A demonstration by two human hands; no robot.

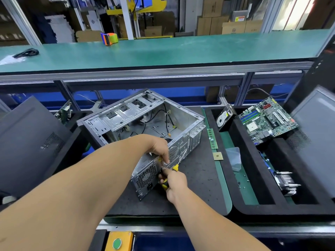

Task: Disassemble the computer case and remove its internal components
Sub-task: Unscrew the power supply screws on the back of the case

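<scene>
Computer case, an open bare-metal tower chassis with its side panel off, lies on its side on a dark foam mat in the middle of the bench. Interior mostly stripped: loose black cables and drive-bay brackets visible; the near corner of the inside is hidden behind the left forearm. Rear panel faces the camera, with a perforated fan grille and a power-supply grille with socket low on it.

Left hand rests on the rear top edge, fingers curled down onto the metal; what they pinch, if anything, cannot be made out. Right hand is closed around a yellow-and-black-handled screwdriver, shaft angled up against the rear panel; tip too thin and blurred to place on a screw.

Right of the mat: green memory stick, small square processor chip, green motherboard propped in a black tray.
</scene>
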